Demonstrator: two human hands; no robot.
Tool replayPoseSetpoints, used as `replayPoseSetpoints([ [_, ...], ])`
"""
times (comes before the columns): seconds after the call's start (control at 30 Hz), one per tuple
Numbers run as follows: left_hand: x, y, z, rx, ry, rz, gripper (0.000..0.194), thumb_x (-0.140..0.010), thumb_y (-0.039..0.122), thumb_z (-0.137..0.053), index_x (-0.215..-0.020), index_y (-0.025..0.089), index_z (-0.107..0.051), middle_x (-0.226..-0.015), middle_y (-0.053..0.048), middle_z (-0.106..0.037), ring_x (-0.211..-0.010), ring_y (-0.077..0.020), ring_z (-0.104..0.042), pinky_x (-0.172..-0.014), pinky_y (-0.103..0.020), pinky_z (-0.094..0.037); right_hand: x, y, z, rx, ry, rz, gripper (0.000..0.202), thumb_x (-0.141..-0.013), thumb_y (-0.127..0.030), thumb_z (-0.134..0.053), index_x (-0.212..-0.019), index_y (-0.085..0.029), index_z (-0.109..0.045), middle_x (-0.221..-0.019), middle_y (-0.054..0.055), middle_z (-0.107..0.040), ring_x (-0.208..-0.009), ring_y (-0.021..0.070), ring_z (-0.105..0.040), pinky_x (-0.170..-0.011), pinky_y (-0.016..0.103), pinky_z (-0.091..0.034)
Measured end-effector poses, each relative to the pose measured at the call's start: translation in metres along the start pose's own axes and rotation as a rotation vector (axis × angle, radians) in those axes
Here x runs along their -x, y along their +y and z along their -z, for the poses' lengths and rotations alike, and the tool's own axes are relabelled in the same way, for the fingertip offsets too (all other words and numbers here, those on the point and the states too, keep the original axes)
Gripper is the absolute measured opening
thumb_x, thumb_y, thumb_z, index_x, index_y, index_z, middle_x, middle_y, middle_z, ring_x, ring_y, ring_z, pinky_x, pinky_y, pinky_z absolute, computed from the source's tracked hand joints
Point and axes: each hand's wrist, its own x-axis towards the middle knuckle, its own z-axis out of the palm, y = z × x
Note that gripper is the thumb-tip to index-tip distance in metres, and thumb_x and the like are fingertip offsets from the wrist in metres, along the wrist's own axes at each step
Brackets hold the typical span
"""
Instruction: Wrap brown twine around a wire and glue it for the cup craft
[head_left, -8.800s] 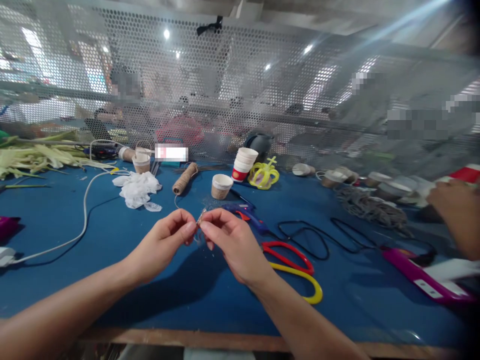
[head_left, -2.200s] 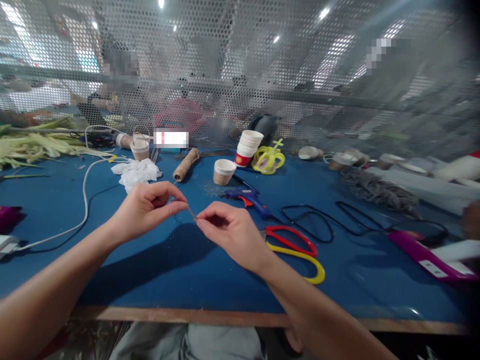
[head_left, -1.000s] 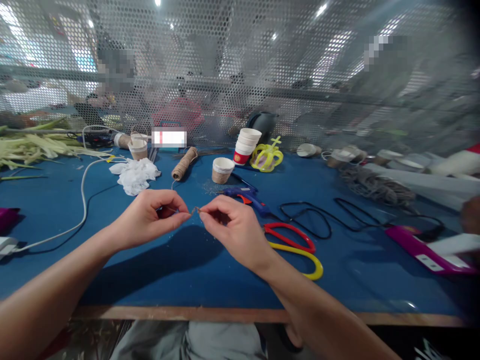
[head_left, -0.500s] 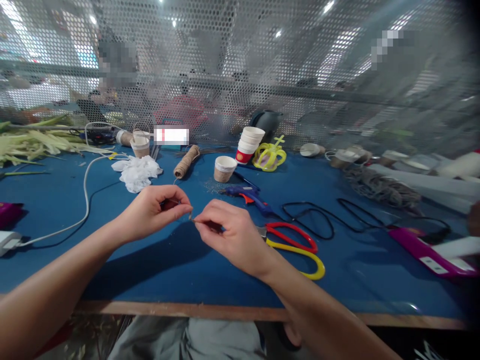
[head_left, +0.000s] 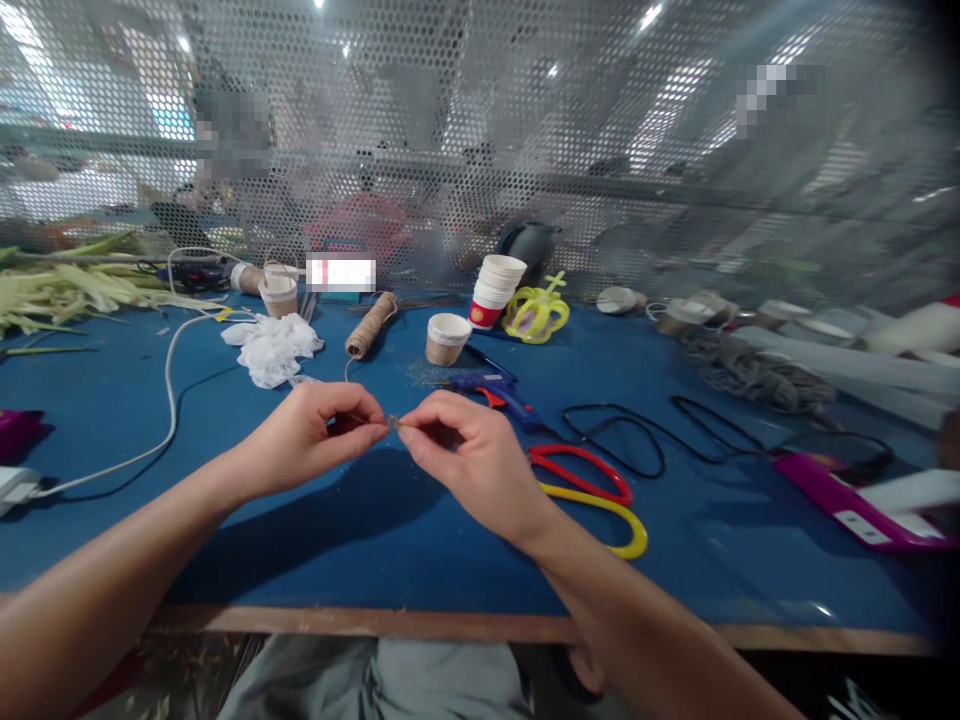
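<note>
My left hand pinches a thin brown strand of twine between thumb and forefinger. From the other side my right hand pinches the same bit of twine, fingertips almost touching the left ones. The strand seems to lead back to a spool of twine lying behind my left hand. Beyond the hands stands a paper cup wrapped in brown twine. A blue glue gun lies behind my right hand. Scissors with red and yellow handles are partly hidden by that hand.
White crumpled cloth and a white cable lie left. Stacked paper cups stand behind, beside a yellow wire-like pumpkin shape. A purple power strip and black cord are right. Perforated metal mesh closes the back.
My hands have drawn level, the right one rising slightly and the left shifting a little right. Both keep pinching the twine.
</note>
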Motion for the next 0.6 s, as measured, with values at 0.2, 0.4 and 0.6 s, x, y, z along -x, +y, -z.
replayPoseSetpoints([
  [0.2,0.0005,0.0043,-0.0017,-0.126,0.022,-0.098,0.012,-0.078,0.020,-0.051,-0.072,0.013,-0.060,-0.060,0.000,-0.058,-0.051,-0.0065,-0.048,-0.048,-0.015,-0.038,0.0000,0.0029,-0.0009,0.097,0.006,0.001,0.011,-0.075,-0.012,-0.053,-0.067,-0.016,-0.059,-0.065,0.000,-0.054,-0.057,0.0093,-0.049,-0.052,0.021,-0.039],
  [0.4,0.0034,0.0046,-0.0044,-0.357,0.019,-0.252,0.012,-0.077,0.015,-0.049,-0.071,0.014,-0.059,-0.059,0.000,-0.057,-0.049,-0.0063,-0.047,-0.048,-0.016,-0.037,0.0012,0.0056,-0.0033,0.264,-0.066,0.109,0.016,-0.073,-0.005,-0.049,-0.068,-0.016,-0.059,-0.064,0.000,-0.052,-0.060,0.0107,-0.048,-0.057,0.023,-0.038],
  [0.6,0.0002,0.0040,0.0011,-0.262,-0.026,-0.168,0.011,-0.077,0.018,-0.051,-0.070,0.013,-0.058,-0.060,0.001,-0.055,-0.051,-0.0065,-0.047,-0.048,-0.016,-0.036,0.0021,0.0023,-0.0010,0.254,-0.226,0.189,0.015,-0.074,-0.007,-0.051,-0.063,-0.015,-0.057,-0.063,0.000,-0.049,-0.058,0.0098,-0.046,-0.056,0.022,-0.037],
])
